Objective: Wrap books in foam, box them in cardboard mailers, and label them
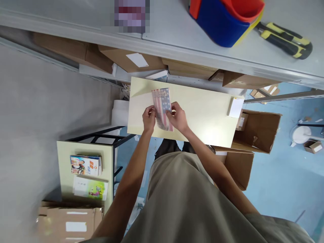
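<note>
Both my hands hold a book (163,109) with a stars-and-stripes cover, slightly tilted above a pale yellow table (205,116). My left hand (149,118) is closed on its left edge, thumb and fingers bent together. On the other side, my right hand (179,118) grips the right edge, with the thumb lying on the cover. The cover's print is blurred. Some of the fingers are hidden behind the book.
A grey shelf (164,44) above carries a yellow-black box cutter (286,38) and a blue-red holder (217,23). Cardboard boxes (136,59) sit beneath. A white pad (236,107) lies on the table's right end; open boxes (263,130) stand beyond. Books (87,165) lie on a side table (66,175).
</note>
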`<action>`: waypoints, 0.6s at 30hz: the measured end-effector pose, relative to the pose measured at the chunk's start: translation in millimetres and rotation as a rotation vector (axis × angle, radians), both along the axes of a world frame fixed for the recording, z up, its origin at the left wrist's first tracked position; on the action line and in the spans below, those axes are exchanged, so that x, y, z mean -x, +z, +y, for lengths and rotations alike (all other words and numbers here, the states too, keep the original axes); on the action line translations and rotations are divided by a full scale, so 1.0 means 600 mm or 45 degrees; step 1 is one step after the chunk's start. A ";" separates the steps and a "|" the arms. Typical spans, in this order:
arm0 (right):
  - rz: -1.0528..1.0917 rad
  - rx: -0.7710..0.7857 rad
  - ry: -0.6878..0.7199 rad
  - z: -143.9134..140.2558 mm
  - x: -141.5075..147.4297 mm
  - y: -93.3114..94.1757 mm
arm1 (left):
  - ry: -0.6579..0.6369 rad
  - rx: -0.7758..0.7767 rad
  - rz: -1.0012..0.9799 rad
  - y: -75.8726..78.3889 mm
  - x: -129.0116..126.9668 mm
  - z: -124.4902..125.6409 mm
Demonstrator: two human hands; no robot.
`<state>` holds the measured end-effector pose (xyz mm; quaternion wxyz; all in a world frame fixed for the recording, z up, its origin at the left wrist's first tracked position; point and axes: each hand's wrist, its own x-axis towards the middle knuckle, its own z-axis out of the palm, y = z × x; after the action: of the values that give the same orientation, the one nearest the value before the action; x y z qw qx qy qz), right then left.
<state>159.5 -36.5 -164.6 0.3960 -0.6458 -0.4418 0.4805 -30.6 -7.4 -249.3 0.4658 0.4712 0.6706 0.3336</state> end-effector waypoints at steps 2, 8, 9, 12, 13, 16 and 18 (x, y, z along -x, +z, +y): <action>0.063 -0.051 -0.051 -0.004 -0.043 0.034 | 0.001 -0.045 0.003 0.035 -0.026 0.001; 0.105 0.130 -0.167 -0.093 -0.238 0.024 | -0.330 0.065 0.016 0.059 -0.159 -0.060; 0.098 0.201 -0.181 -0.108 -0.264 0.003 | -0.385 0.117 0.039 0.047 -0.184 -0.071; 0.043 0.444 -0.226 -0.138 -0.308 -0.076 | -0.454 0.293 0.138 -0.002 -0.246 -0.095; -0.019 0.519 -0.241 -0.143 -0.313 -0.101 | -0.448 0.341 0.165 -0.018 -0.260 -0.099; -0.194 0.665 -0.255 -0.148 -0.310 -0.151 | -0.416 0.412 0.224 -0.044 -0.278 -0.105; -0.247 0.695 -0.238 -0.150 -0.307 -0.157 | -0.434 0.445 0.207 -0.044 -0.275 -0.103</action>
<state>343.5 -126.7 -258.8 0.2065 -0.8092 -0.2707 0.4789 134.5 -69.4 -275.8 0.5342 0.5149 0.6643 0.0903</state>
